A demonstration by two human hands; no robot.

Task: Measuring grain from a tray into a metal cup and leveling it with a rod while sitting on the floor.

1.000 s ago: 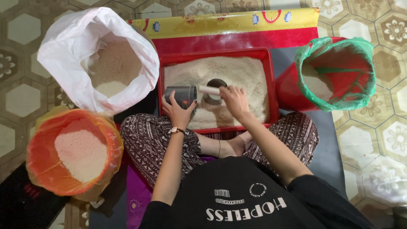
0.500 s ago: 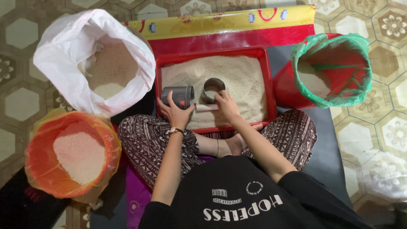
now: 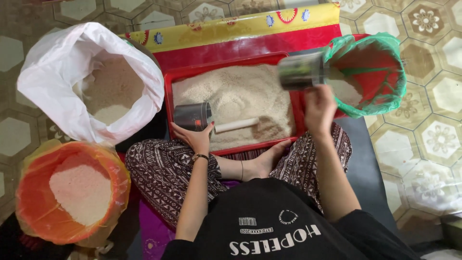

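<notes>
1. Right hand (image 3: 319, 108) wrapped around metal can (image 3: 301, 71), tipped over green-lined bucket (image 3: 373, 72) for emptying.
2. Left hand (image 3: 195, 137) gripping second can (image 3: 192, 115), steadied in red tray (image 3: 168, 91) of grain.

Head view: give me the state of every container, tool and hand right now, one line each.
Red tray: heaped with pale grain.
Left hand: holds a grey can.
Grey can: on its side in the tray.
Right hand: holds a metal can.
Metal can: tipped toward the green-lined bucket, blurred.
Green-lined bucket: partly filled.
White stick: lying on grain.
White sack: open, part full.
Orange-lined bucket: open, part full.
</notes>
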